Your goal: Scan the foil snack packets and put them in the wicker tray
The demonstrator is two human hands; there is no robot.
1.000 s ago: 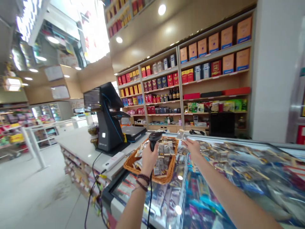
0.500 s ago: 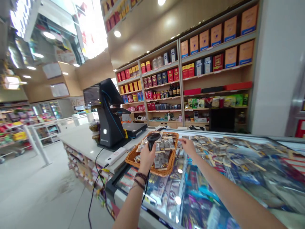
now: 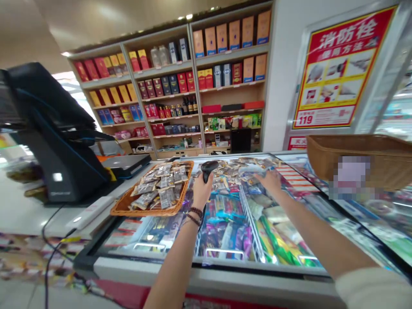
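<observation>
My left hand (image 3: 202, 189) is wrapped round the handle of a black barcode scanner (image 3: 210, 165), held above the glass-topped freezer (image 3: 225, 269). My right hand (image 3: 271, 180) is low over the right end of the loose small packets (image 3: 225, 168) spread on the glass. A clear, bluish plastic-looking thing (image 3: 249, 171) is by its fingertips; blur hides whether the fingers grip it. Left of the scanner, an orange wicker basket (image 3: 119, 208) full of similar small packets (image 3: 165, 182) sits at the freezer's left end.
A black checkout terminal (image 3: 48, 141) and a flat dark scale-like device (image 3: 128, 163) stand on the white counter (image 3: 28, 219) at left. A brown basket (image 3: 360, 148) is at right. Shelves of boxes (image 3: 222, 38) line the back. A cable (image 3: 46, 266) hangs in front of the counter.
My view has turned right, bringing the brown basket and a red wall poster into sight. My right hand has moved from beside the orange basket to the packets' right end. My left hand keeps the scanner.
</observation>
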